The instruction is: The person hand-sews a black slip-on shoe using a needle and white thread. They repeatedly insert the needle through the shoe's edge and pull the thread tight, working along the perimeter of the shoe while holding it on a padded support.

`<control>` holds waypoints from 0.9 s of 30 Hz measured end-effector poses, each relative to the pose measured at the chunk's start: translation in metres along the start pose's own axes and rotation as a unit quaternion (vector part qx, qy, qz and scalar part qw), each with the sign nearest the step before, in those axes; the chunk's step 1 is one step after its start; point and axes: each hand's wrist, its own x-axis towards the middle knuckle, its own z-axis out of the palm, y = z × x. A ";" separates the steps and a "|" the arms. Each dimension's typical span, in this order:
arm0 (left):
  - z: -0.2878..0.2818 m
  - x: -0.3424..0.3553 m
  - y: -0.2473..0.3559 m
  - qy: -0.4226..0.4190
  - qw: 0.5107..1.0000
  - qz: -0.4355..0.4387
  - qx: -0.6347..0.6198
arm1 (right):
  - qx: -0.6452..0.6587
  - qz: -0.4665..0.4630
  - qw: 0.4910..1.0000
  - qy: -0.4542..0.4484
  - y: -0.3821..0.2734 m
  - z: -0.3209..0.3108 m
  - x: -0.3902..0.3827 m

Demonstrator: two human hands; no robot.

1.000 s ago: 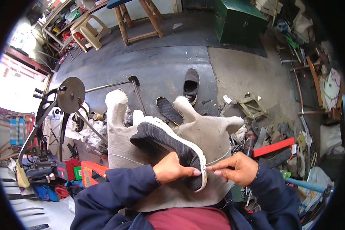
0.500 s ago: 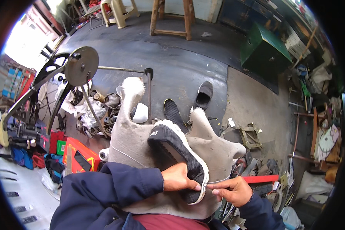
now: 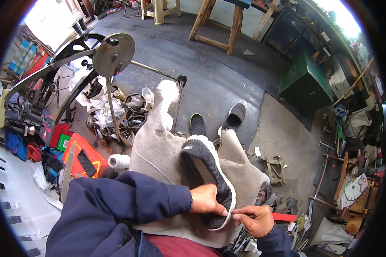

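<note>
And here we are on the toe of the dark shoe [image 3: 224,188], lying on the grey cover [image 3: 152,154] over the person's lap, heel to the far side, toe to the near. The left hand [image 3: 206,200] grips the forefoot, thumb pressed down close to the rim. In from the right comes the right hand [image 3: 255,219], thumb and forefinger drawn together against the edge of the white sole [image 3: 232,195]. Is there something thin between those fingertips? Too small to tell from up here.

So where do we stand? Upper and sole sit together along most of the visible edge; the spot under the fingers is the one getting attention, and I'd judge it unfinished. On the floor beyond, a loose insole [image 3: 197,125] lies out flat, and just to its right a second dark shoe [image 3: 236,116] sits with no hand on it.

Now the markings! A small pale mark shows on the shoe's heel, too blurred to read. Over on the left, a red box [image 3: 102,165] carries bold yellow printing, with a dark slab [image 3: 86,164] on top; just beyond it, a green card [image 3: 63,142] bears a white print. Near the box's right side, the white thread cone [image 3: 119,161] shows no lettering.
</note>
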 end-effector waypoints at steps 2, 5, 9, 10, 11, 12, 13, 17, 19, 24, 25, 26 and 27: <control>-0.001 0.000 0.000 -0.003 0.999 -0.021 0.032 | -0.012 0.019 1.000 0.005 0.002 -0.002 -0.002; -0.001 0.001 -0.002 -0.013 1.000 -0.011 0.017 | 0.005 -0.008 1.000 0.012 0.008 -0.003 -0.010; 0.002 0.002 -0.009 -0.078 0.991 0.038 -0.099 | 0.018 0.000 1.000 0.005 0.017 -0.010 -0.033; -0.003 0.003 -0.010 -0.069 0.997 -0.041 0.013 | 0.029 0.016 0.999 0.009 0.019 -0.012 -0.039; -0.001 0.002 -0.012 -0.128 0.983 0.039 -0.129 | 0.038 0.002 0.999 0.010 0.023 -0.014 -0.044; -0.006 0.001 -0.014 -0.118 0.981 0.045 -0.149 | 0.042 0.001 0.999 0.016 0.026 -0.015 -0.048; -0.011 -0.001 -0.016 -0.115 0.977 0.052 -0.170 | 0.045 0.000 0.999 0.021 0.030 -0.016 -0.051; -0.025 -0.005 -0.018 -0.070 0.977 0.191 0.069 | 0.064 0.003 0.998 0.028 0.046 -0.015 -0.053; -0.025 -0.007 -0.017 -0.072 0.960 0.213 0.164 | 0.077 -0.016 0.997 0.017 0.051 -0.015 -0.051; -0.014 -0.018 -0.008 -0.048 0.913 0.192 0.357 | 0.091 -0.042 0.995 0.004 0.058 -0.016 -0.049; -0.011 -0.022 -0.007 0.002 0.881 0.249 0.402 | 0.092 -0.039 0.995 0.005 0.058 -0.016 -0.049; -0.010 -0.027 -0.006 0.043 0.844 0.300 0.443 | 0.098 -0.046 0.994 0.003 0.058 -0.016 -0.050; -0.009 -0.030 -0.003 0.067 0.810 0.313 0.492 | 0.097 -0.052 0.994 0.005 0.059 -0.015 -0.050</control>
